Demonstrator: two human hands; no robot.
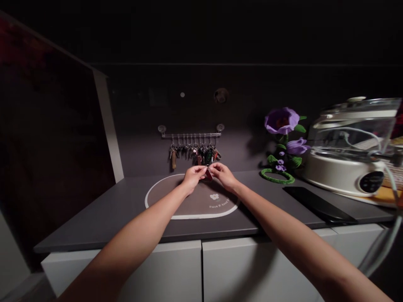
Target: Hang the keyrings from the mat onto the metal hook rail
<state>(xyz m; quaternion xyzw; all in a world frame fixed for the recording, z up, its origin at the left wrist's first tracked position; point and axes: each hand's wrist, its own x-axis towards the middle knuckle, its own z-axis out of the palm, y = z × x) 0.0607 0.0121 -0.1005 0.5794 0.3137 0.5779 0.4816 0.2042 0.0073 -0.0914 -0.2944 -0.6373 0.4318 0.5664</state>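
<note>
Both hands meet over the back of an oval brown mat with a white rim [198, 217]. Between their fingertips hangs a small key ring with a dark red tag [209, 174]. My left hand [192, 178] pinches it from the left, thumb and forefinger together. From the right, my right hand [223, 174] pinches the ring near its top. Just behind the hands, a clear hook rail [192, 135] is fixed to the wall, and several bunches of keys [195, 152] hang from it.
Right of the mat stand purple felt flowers [282, 121] with a green ring base [277, 176]. Farther right are a flat black object [317, 204] and a cream appliance [343, 167] with a clear cover and a cable. The counter's front edge [141, 237] runs above white cabinets.
</note>
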